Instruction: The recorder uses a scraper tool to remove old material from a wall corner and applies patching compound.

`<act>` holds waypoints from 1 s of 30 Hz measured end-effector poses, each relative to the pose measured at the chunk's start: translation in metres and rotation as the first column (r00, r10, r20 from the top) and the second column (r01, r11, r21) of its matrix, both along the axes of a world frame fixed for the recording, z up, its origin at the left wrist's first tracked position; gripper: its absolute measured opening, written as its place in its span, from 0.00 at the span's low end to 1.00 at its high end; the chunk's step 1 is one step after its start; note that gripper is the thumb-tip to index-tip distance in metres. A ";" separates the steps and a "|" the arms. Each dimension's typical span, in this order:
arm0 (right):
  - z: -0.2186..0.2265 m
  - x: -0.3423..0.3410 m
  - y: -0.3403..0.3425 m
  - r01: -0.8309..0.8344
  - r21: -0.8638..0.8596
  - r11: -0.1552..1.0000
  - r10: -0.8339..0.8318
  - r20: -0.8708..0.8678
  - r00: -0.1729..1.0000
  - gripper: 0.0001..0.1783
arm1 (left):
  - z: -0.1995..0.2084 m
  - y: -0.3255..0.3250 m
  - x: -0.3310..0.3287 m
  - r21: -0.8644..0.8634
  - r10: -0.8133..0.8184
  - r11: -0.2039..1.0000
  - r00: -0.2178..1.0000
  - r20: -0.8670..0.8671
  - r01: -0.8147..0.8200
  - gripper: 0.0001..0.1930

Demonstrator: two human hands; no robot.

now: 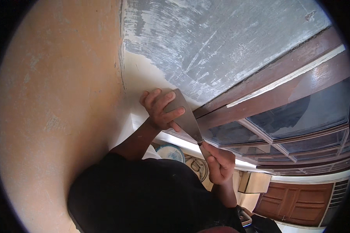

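A wide metal putty knife (187, 119) lies aslant in the middle, its broad end up by the grey, scraped wall surface (221, 46). My right hand (221, 163) is closed round its narrow handle end, thumb along it. Spread fingers of my left hand (161, 108) rest against the blade, the index fingertip on its face and the thumb apart from its edge. Beyond the left hand is a pale, smooth patch (142, 72) of the wall, with a ragged border against the grey. Whether filler sits on the blade's far side is hidden.
A tan wall (62, 97) runs down the left. Brown-framed window panes (299, 116) slope along the right. Below are a round blue-rimmed bucket (170, 153), a coiled hose or cable (198, 167), a light wooden box (254, 182) and brown double doors (293, 202).
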State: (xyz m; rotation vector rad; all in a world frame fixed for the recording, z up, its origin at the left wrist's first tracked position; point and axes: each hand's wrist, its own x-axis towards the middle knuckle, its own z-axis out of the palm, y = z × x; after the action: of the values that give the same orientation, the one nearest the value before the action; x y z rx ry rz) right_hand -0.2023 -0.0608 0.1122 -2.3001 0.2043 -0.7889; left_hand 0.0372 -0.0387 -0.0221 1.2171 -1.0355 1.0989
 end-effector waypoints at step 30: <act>-0.059 -0.163 -0.058 -0.153 0.492 0.857 0.217 -0.076 0.973 0.25 | 0.056 0.075 -0.179 0.089 -0.151 0.811 0.355 -0.923 0.578 0.19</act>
State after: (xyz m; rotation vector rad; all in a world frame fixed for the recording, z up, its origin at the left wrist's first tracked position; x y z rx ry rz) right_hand -0.3656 -0.1188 0.0528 -1.8564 0.2069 -0.4273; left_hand -0.1419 0.0363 0.0343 1.5058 -0.6089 -0.2616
